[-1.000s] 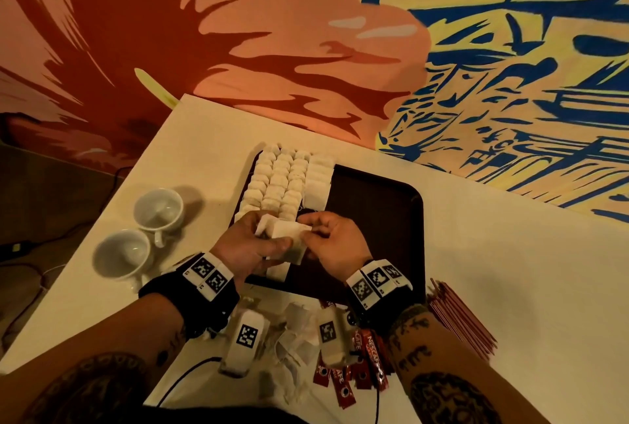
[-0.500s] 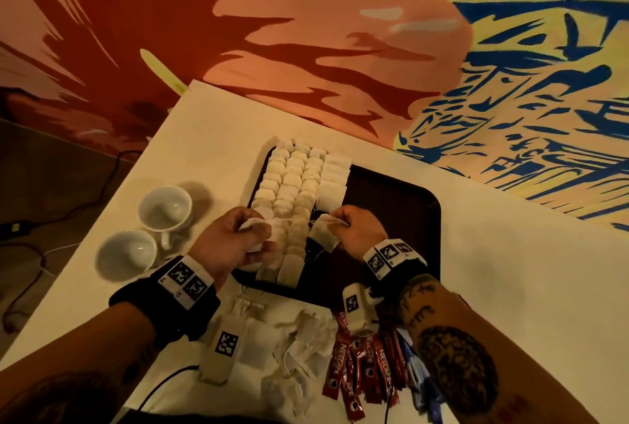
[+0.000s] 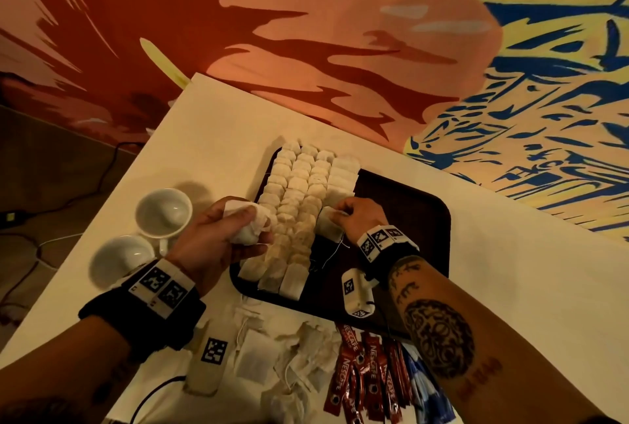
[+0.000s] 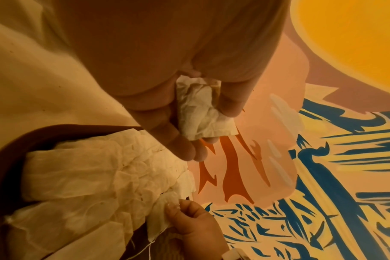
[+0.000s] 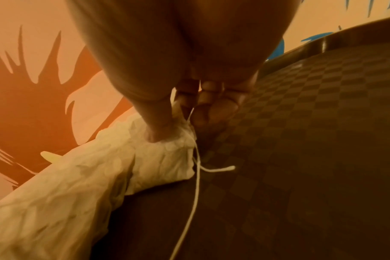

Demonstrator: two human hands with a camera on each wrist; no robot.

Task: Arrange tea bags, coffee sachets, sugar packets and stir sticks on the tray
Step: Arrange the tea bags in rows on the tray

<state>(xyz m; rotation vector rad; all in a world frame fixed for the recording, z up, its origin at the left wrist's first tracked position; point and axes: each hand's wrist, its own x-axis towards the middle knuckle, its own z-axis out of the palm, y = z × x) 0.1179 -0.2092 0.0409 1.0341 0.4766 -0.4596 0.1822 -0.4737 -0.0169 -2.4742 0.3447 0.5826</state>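
My left hand (image 3: 218, 240) has its fingers curled round a crumpled white paper tea bag (image 3: 246, 224), held above the left edge of the dark brown rectangular tray (image 3: 425, 219); in the left wrist view that bag (image 4: 203, 112) sits bunched between thumb and fingertips. My right hand (image 3: 360, 216) pinches a second flat white tea bag (image 3: 328, 224) between thumb and forefinger, its lower end touching the tray floor at the near end of the fourth row. In the right wrist view the thumb presses into this bag (image 5: 165, 158) and a thin white string (image 5: 195, 184) trails from it down over the tray's checkered dark surface.

Just beyond the fingers, rows of overlapping white tea bags (image 3: 299, 199) fill the left part of the tray; its right part is bare. The tray rests in the middle of the frame on a cream-white table (image 3: 510, 270) set cornerwise.

At the lower centre of the head view, loose tea bags (image 3: 292, 355) lie in a heap on the table, with red Nescafe coffee sachets (image 3: 360, 376) just to their right and blue-and-white packets (image 3: 422, 389) partly hidden under my right forearm. At the left of the frame two white ceramic cups (image 3: 146, 236) stand on the table near my left wrist.

Behind the table the wall carries a painted mural (image 3: 306, 32), red and orange across the upper left, blue and yellow at the upper right. Dark floor with cables (image 3: 68, 192) shows at the far left.
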